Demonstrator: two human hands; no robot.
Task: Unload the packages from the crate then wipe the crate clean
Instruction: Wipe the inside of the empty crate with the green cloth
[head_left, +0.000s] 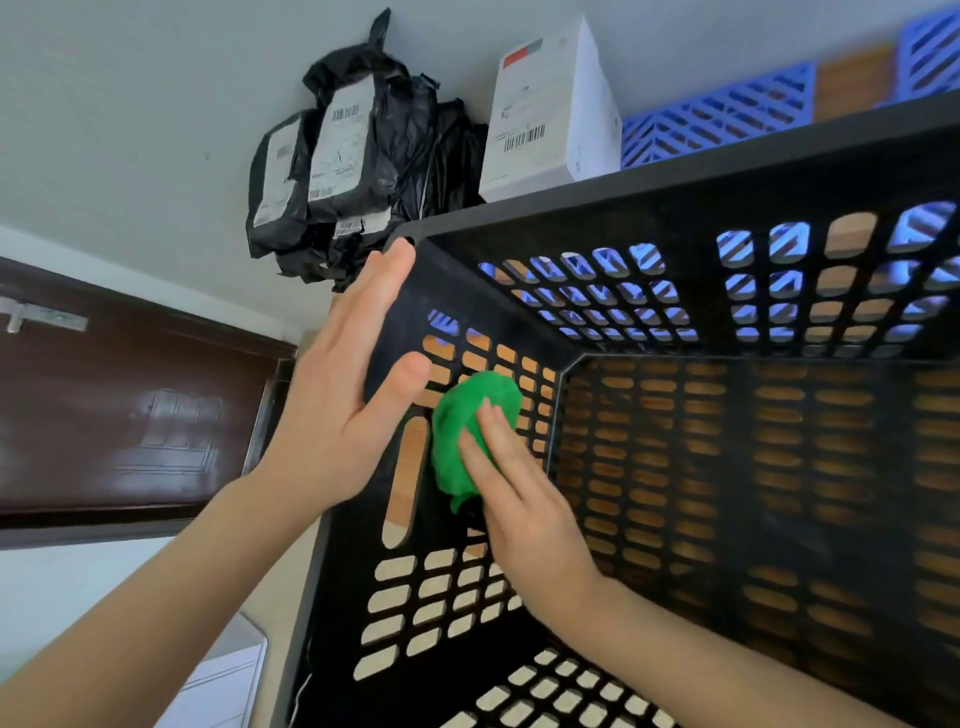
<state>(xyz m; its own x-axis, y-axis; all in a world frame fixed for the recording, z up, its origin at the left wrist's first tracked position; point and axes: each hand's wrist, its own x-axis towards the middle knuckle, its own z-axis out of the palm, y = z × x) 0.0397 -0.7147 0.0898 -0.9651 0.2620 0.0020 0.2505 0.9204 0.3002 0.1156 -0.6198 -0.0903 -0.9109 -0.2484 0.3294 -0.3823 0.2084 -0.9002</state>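
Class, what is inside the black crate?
Inside the crate: a green cloth, pressed against its wall by the right hand. The hand covers part of the cloth.

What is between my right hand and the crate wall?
A bunched green cloth, which the right hand presses with straight fingers against the inside of the black crate wall. The head view shows it.
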